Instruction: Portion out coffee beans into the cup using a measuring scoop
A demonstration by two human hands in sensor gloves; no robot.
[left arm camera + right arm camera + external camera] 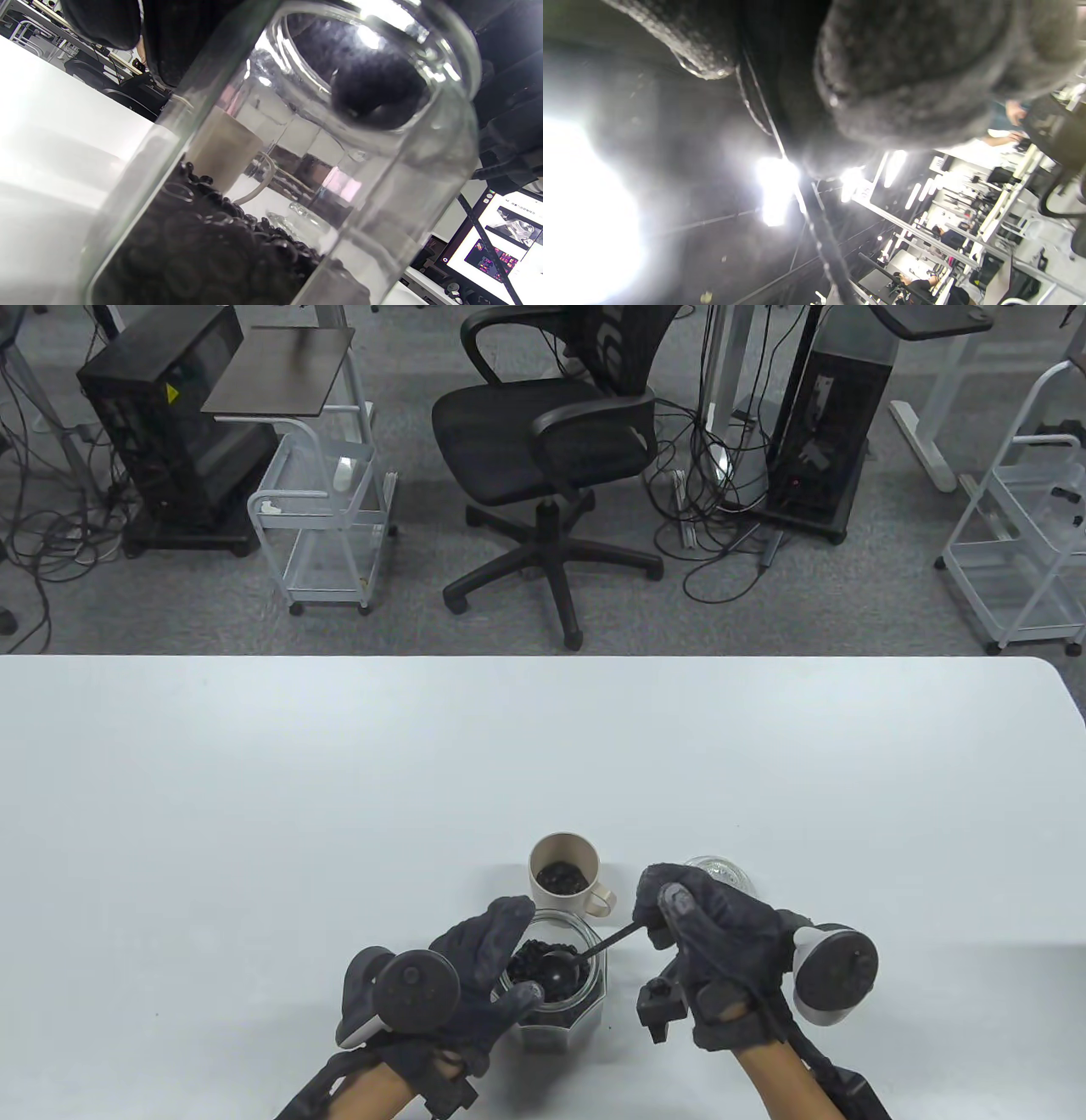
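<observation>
Glass is what matters most here: the faceted jar point(556, 984), low in the table view just right of centre, is rigid, smooth and breakable, and looks heavy enough with its dark coffee beans point(534, 960) to stay put if braced. The left hand point(475, 976) wraps its fingers around the jar's left wall, holding it steady; in the left wrist view the jar point(297, 178) fills the frame, beans heaped toward the lower left, a gloved fingertip visible through the rim.

The black measuring scoop point(564, 971) has its round bowl down among the beans inside the jar's mouth, and its thin handle slants up and right to the right hand point(713, 933), whose fingers appear to pinch the handle's far end. The right wrist view shows only glove fabric and ceiling lights, so the exact grip cannot be confirmed there.

The beige cup point(564, 875) stands just above the jar in the frame, handle to the lower right, already holding some beans. A clear glass lid point(721, 872) lies right of the cup, partly behind the right hand.

The scoop is probably light and stiff; held at the handle's tip, a loaded bowl would tip easily. Loose beans roll and spill, so a level lift seems wise.
</observation>
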